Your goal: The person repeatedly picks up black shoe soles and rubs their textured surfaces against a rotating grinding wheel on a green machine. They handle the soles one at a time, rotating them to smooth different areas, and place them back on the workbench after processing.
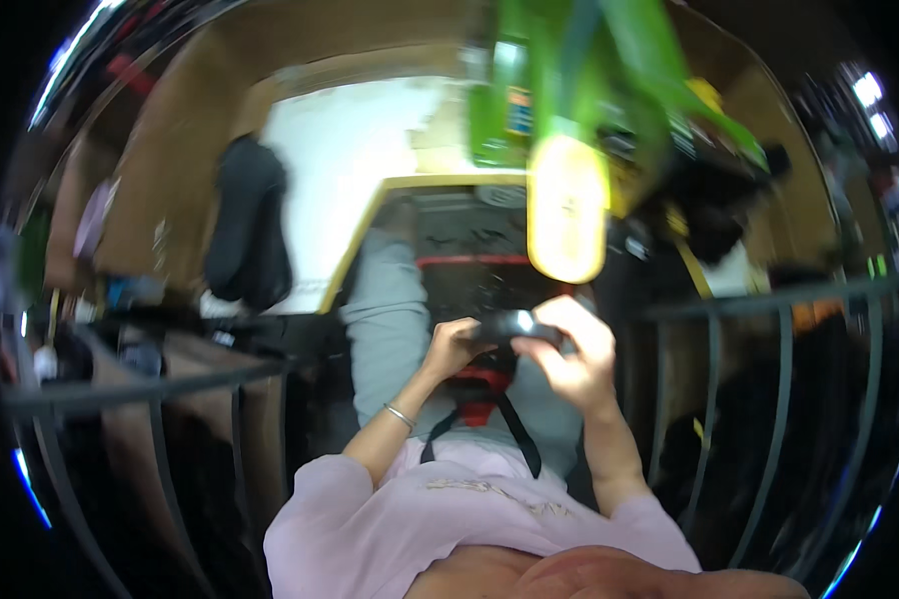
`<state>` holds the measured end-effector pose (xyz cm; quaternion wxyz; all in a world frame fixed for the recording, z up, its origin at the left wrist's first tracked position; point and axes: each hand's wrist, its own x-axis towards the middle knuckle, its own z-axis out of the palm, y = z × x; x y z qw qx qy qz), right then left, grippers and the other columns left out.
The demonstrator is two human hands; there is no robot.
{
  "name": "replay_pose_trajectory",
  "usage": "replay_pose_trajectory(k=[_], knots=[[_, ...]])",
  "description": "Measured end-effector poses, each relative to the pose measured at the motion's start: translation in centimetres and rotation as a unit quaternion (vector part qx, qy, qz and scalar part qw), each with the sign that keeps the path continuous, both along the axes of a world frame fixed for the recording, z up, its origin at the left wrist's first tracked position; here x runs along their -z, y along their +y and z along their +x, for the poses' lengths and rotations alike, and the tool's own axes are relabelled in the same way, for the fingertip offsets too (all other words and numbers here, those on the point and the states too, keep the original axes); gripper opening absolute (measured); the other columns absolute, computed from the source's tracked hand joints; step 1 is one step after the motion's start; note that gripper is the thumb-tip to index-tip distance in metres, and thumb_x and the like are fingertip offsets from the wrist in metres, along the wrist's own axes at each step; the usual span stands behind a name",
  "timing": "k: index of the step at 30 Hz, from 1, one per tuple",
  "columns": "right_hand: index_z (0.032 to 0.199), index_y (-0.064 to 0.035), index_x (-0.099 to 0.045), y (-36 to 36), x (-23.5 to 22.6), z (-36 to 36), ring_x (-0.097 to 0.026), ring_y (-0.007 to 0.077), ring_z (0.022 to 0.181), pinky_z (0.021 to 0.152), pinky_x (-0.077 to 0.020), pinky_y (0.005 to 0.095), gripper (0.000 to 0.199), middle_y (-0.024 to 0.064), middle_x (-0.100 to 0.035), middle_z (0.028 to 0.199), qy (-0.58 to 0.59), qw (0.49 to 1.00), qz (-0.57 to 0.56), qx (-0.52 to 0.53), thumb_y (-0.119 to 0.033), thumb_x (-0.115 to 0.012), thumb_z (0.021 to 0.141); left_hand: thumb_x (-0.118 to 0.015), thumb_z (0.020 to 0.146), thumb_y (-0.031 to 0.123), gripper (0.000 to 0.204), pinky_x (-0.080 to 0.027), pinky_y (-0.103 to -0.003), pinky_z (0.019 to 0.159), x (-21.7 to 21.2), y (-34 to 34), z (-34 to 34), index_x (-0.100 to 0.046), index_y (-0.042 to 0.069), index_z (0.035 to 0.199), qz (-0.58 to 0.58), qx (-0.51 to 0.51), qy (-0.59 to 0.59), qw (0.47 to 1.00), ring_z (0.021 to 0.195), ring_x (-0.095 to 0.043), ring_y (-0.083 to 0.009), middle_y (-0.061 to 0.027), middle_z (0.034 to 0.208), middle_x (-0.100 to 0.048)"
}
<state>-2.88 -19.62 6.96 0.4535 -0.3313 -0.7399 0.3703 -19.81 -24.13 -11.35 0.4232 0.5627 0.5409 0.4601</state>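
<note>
Both my hands are raised in front of my lap and close on one small dark object [512, 324] with a glossy face. My left hand [454, 345] grips its left end, with a thin bracelet on that wrist. My right hand [574, 354] wraps over its right end from above. Below the hands lies a red and black strap or pouch [479, 394] across my grey trousers [385, 319]. My pink sleeves fill the lower middle of the view.
A blurred yellow and green thing [567, 200] hangs close to the camera at top centre. Dark metal railings stand to the left [160, 384] and right [769, 309]. A black bag or jacket [248, 225] sits at left, by a yellow-edged floor panel [440, 183].
</note>
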Motion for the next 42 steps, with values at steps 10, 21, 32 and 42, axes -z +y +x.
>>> replay_pose_trajectory(k=[10, 21, 32, 42], knots=[[0.099, -0.0001, -0.062, 10.8, 3.8, -17.8, -0.064, 0.0352, 0.101, 0.086, -0.0525, 0.0419, 0.031, 0.0156, -0.066, 0.109, -0.024, 0.920, 0.386, -0.060, 0.010, -0.059, 0.069, -0.075, 0.078, 0.011, 0.043, -0.044, -0.038, 0.094, -17.2, -5.9, -24.7, -0.060, 0.001, 0.117, 0.231, -0.531, 0.345, 0.739, 0.105, -0.057, -0.0296, -0.0161, 0.112, -0.061], [0.114, -0.0021, -0.062, 14.2, 13.0, -23.5, -0.047, 0.0342, 0.129, 0.107, -0.0359, 0.0432, 0.046, 0.0176, -0.059, 0.128, -0.126, 0.981, 0.087, -0.115, -0.018, -0.078, 0.074, -0.078, 0.061, 0.012, 0.037, -0.031, -0.056, 0.106, -11.7, -3.6, -26.1, -0.068, 0.006, 0.097, 0.139, -0.497, 0.392, 0.762, 0.110, -0.052, -0.0331, -0.0092, 0.116, -0.060], [0.115, -0.0012, -0.063, 5.7, 16.0, -14.1, -0.060, 0.0199, 0.109, 0.092, -0.0474, 0.0324, 0.037, 0.0123, -0.066, 0.114, -0.048, 0.979, -0.200, -0.012, -0.006, -0.073, 0.080, -0.068, 0.060, -0.004, 0.027, -0.043, -0.053, 0.100, -14.4, -4.9, -23.9, -0.067, 0.009, 0.084, 0.347, -0.488, 0.286, 0.748, 0.090, -0.062, -0.0280, -0.0032, 0.091, -0.068], [0.116, -0.0008, -0.064, -1.8, 13.7, -5.8, -0.061, 0.0141, 0.097, 0.090, -0.0487, 0.0326, 0.055, 0.0073, -0.068, 0.110, -0.092, 0.912, -0.359, -0.176, -0.011, -0.085, 0.066, -0.076, 0.075, 0.000, 0.024, -0.050, -0.031, 0.077, -15.3, -4.7, -7.8, -0.064, -0.003, 0.095, 0.193, -0.187, -0.378, 0.886, 0.082, -0.061, -0.0136, -0.0074, 0.090, -0.068]])
